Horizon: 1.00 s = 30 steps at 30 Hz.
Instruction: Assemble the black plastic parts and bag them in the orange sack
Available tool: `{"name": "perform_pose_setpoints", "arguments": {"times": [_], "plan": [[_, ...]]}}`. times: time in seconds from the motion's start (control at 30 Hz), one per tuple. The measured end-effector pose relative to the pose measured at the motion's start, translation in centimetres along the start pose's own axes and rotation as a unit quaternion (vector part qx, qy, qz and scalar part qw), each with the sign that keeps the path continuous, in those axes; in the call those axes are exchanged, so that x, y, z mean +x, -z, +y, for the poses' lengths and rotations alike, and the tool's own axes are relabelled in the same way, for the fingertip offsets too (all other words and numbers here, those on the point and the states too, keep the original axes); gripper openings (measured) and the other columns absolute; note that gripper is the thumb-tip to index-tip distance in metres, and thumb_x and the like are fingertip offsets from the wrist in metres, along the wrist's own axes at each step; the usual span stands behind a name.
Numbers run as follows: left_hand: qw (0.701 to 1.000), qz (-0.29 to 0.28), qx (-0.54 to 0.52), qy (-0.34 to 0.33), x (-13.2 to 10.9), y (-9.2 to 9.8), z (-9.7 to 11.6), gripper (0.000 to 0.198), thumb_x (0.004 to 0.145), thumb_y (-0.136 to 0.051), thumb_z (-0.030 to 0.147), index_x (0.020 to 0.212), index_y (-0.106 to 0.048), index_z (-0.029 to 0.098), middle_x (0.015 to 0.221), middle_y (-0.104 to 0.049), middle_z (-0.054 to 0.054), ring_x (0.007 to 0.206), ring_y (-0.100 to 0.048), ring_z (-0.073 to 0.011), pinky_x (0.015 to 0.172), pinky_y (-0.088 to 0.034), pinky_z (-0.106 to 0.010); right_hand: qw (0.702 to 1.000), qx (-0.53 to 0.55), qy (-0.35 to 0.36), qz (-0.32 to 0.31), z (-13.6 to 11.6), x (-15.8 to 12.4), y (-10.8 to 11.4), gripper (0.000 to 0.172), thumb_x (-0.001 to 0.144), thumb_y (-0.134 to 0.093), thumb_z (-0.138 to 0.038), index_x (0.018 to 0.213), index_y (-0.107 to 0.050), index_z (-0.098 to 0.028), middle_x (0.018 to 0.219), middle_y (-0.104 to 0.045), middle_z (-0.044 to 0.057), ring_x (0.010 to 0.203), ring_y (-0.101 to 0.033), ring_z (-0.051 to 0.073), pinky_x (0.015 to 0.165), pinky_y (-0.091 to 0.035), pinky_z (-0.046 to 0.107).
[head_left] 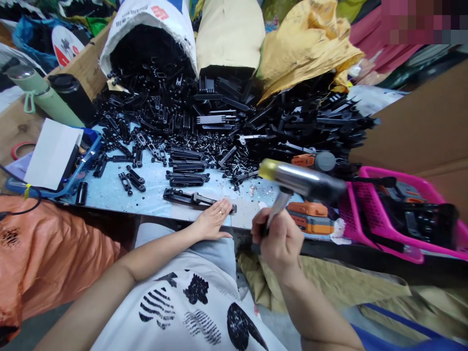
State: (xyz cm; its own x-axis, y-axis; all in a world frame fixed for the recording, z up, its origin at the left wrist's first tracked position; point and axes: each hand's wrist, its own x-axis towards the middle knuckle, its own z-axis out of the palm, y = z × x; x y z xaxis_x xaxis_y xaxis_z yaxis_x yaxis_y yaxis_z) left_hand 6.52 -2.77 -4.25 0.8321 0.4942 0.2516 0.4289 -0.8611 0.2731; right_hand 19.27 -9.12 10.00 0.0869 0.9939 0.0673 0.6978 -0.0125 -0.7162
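Your left hand (215,217) lies flat over one end of a black jointed strip (179,196) on the surface (153,199), which runs toward 10 o'clock; your right hand (280,239) grips a hammer (307,180) at 2. Similar strips (188,179) at 11 look assembled; loose pins (208,146) at 12 suggest plenty left. Beyond, at 11, the white sack (175,27) reads "ENERGY", upside down.

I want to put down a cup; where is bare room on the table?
The blue table is nearly bare between the black cylinder and loose links, and between those links and the stacked parts. A grey strip also shows between left hand and right hand. Crowded: farther back, black heap and pins; right, orange packs and pink basket.
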Motion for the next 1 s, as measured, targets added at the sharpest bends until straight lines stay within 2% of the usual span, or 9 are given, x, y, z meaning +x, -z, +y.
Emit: {"name": "perform_pose_setpoints", "arguments": {"times": [0.13,0.2,0.37,0.5,0.63,0.73,0.8,0.9,1.0], "plan": [[1.0,-0.017,-0.009,0.007,0.0,-0.3,-0.2,0.084,0.082,-0.046,0.056,0.139,-0.027,-0.002,0.144,-0.031,-0.024,0.139,-0.018,-0.0292,0.114,-0.018,-0.043,0.99,-0.092,-0.005,-0.104,1.2,1.2,-3.6,0.052,0.094,-0.016,-0.05,0.085,-0.054,-0.016,0.06,-0.059,0.007,0.052,-0.056,0.018,0.052,-0.039,0.027],[0.999,-0.031,-0.013,0.007,0.0,-0.2,-0.2,0.089,0.08,-0.046,0.061,0.138,-0.028,-0.003,0.144,-0.031,-0.025,0.139,-0.019,-0.0298,0.114,-0.018,-0.043,0.986,-0.118,-0.016,-0.117,0.7,1.9,-3.5,0.049,0.094,-0.02,-0.051,0.083,-0.053,-0.018,0.059,-0.058,0.006,0.051,-0.055,0.018,0.052,-0.037,0.027],[0.998,-0.062,0.001,0.004,0.3,1.6,0.3,0.095,0.079,-0.043,0.069,0.14,-0.026,-0.001,0.146,-0.027,-0.024,0.14,-0.017,-0.0289,0.114,-0.015,-0.041,0.993,-0.068,-0.025,0.093,-0.2,2.9,1.6,0.047,0.094,-0.019,-0.053,0.069,-0.045,-0.022,0.056,-0.053,0.002,0.051,-0.049,0.014,0.054,-0.035,0.025],[0.999,-0.035,0.014,-0.002,-0.1,5.7,-1.0,0.062,0.088,-0.042,0.055,0.131,-0.045,0.01,0.14,-0.042,-0.016,0.134,-0.033,-0.0253,0.113,-0.019,-0.043,0.977,-0.154,-0.095,0.115,6.0,3.6,3.0,0.05,0.091,-0.026,-0.058,0.068,-0.05,-0.021,0.055,-0.054,0.003,0.052,-0.049,0.016,0.054,-0.032,0.026],[0.968,0.105,0.074,0.215,-3.0,10.6,-4.6,0.048,0.093,-0.038,0.044,0.125,-0.051,0.01,0.124,-0.058,-0.018,0.12,-0.049,-0.0291,0.106,-0.026,-0.056,0.932,-0.313,-0.157,0.091,12.7,3.8,2.0,0.049,0.09,-0.033,-0.055,0.078,-0.061,-0.016,0.064,-0.06,0.01,0.063,-0.055,0.022,0.057,-0.033,0.029],[0.963,0.076,0.051,0.254,-5.9,12.6,-6.3,0.042,0.093,-0.038,0.043,0.109,-0.062,0.012,0.094,-0.069,-0.012,0.091,-0.064,-0.024,0.088,-0.047,-0.042,0.938,-0.328,-0.031,0.103,12.5,3.9,0.0,0.048,0.091,-0.037,-0.052,0.102,-0.06,-0.012,0.092,-0.064,0.016,0.087,-0.058,0.025,0.071,-0.039,0.033],[0.973,0.04,0.028,0.227,-7.3,12.8,-6.4,0.038,0.093,-0.039,0.042,0.099,-0.066,0.015,0.084,-0.069,-0.009,0.081,-0.065,-0.0212,0.079,-0.051,-0.036,0.951,-0.283,0.121,0.031,10.5,4.3,-2.2,0.052,0.088,-0.042,-0.054,0.117,-0.054,-0.012,0.112,-0.06,0.016,0.104,-0.053,0.025,0.084,-0.039,0.035],[0.983,0.023,0.007,0.182,-8.0,12.1,-6.0,0.035,0.09,-0.045,0.044,0.101,-0.064,0.016,0.091,-0.067,-0.01,0.09,-0.062,-0.0227,0.08,-0.051,-0.037,0.917,-0.264,0.276,-0.111,7.0,5.0,-5.6,0.05,0.086,-0.046,-0.055,0.114,-0.055,-0.015,0.125,-0.053,0.014,0.114,-0.046,0.025,0.093,-0.034,0.037],[0.992,0.012,-0.002,0.128,-7.4,11.0,-6.2,0.057,0.08,-0.057,0.053,0.122,-0.052,0.014,0.118,-0.057,-0.016,0.116,-0.049,-0.0295,0.095,-0.043,-0.046,0.88,-0.319,0.302,-0.183,4.7,5.2,-7.3,0.037,0.093,-0.038,-0.046,0.097,-0.058,-0.014,0.106,-0.06,0.012,0.097,-0.055,0.022,0.081,-0.037,0.032]]}}
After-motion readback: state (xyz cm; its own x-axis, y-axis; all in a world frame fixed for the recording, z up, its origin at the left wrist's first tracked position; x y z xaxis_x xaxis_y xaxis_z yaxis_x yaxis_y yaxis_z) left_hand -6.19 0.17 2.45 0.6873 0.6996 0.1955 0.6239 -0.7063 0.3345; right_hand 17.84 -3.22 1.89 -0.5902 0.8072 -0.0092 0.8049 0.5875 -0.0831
